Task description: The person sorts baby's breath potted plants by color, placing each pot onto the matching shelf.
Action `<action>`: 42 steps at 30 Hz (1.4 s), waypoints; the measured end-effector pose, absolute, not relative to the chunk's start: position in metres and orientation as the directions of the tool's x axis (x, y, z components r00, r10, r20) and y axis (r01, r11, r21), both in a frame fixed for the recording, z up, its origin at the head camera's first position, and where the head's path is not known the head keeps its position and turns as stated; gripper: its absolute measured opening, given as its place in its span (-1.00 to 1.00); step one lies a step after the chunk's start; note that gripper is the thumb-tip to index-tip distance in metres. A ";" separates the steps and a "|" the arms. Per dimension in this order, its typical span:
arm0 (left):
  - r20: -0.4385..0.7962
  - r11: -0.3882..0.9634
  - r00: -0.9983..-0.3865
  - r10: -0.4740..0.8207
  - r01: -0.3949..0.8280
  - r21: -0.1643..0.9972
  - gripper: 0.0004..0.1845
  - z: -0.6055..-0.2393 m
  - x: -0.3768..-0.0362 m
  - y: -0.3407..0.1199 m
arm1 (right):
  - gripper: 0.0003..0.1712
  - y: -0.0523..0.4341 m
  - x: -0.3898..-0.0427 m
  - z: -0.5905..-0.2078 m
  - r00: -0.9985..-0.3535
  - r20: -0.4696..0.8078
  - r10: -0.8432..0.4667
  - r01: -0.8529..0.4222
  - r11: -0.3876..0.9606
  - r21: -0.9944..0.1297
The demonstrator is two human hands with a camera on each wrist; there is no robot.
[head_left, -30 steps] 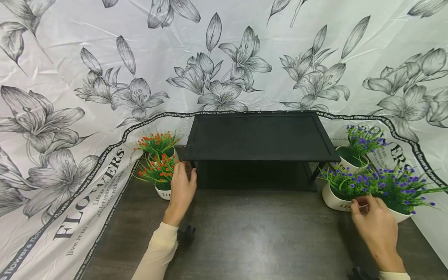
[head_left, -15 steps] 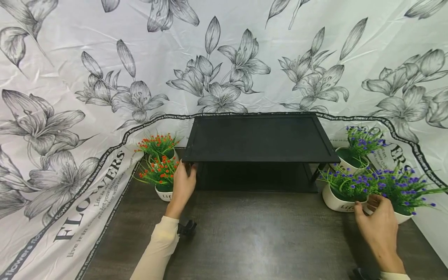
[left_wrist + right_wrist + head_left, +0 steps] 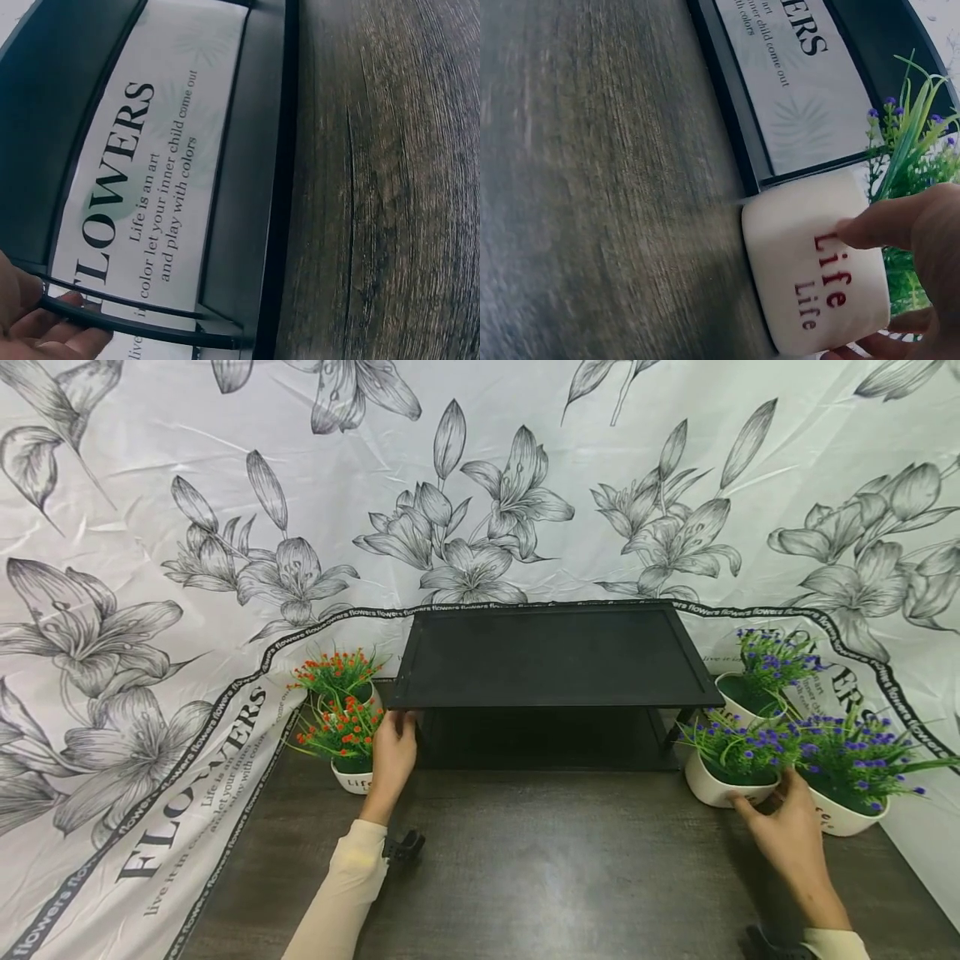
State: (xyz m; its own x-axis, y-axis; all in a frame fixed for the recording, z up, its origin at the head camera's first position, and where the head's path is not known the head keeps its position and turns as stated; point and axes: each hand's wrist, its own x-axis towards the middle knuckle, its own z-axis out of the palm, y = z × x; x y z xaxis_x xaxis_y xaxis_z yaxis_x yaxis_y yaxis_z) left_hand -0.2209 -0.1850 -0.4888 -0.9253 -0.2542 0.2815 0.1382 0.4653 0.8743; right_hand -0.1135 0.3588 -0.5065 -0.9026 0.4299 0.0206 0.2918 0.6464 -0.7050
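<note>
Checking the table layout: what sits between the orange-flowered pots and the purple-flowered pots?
The black shelf stands between the orange pots and the purple pots, with bare dark table before it; the head view shows this.

Staged tabletop set, like a small display or recording corner.
A lily-printed backdrop sheet (image 3: 480, 485) drapes behind and onto the dark wood-grain worktop (image 3: 540, 868), wrapping its back and side edges.

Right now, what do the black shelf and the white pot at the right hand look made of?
Black shelf: matt black board on thin rod legs, probably painted wood and metal. White pot: smooth, opaque, rounded edges, printed "Life"; ceramic or plastic, can't tell which. Right hand touches it.
</note>
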 end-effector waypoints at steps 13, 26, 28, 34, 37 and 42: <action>0.275 0.428 -0.934 -0.228 0.158 0.890 -0.57 -0.500 -0.223 -0.186 | 0.06 0.356 -0.116 -0.516 -0.910 0.130 0.395 0.181 0.657 -0.732; 0.283 0.397 -0.937 -0.202 0.186 0.899 -0.56 -0.508 -0.224 -0.185 | 0.35 0.370 -0.116 -0.534 -0.961 0.085 0.264 0.084 0.569 -0.818; 0.288 0.391 -0.935 -0.207 0.191 0.900 -0.58 -0.508 -0.225 -0.185 | 0.40 0.372 -0.116 -0.535 -0.966 0.104 0.236 0.047 0.560 -0.827; 0.297 0.376 -0.924 -0.242 0.193 0.906 -0.61 -0.508 -0.227 -0.184 | 0.51 0.374 -0.119 -0.531 -0.977 -0.046 0.206 0.146 0.497 -0.855; 0.295 0.368 -0.922 -0.250 0.191 0.910 -0.62 -0.507 -0.228 -0.184 | 0.53 0.374 -0.120 -0.528 -0.967 -0.148 0.209 0.233 0.486 -0.843; 0.294 0.348 -0.921 -0.257 0.195 0.917 -0.64 -0.508 -0.227 -0.184 | 0.50 0.372 -0.119 -0.529 -0.963 -0.143 0.229 0.244 0.509 -0.826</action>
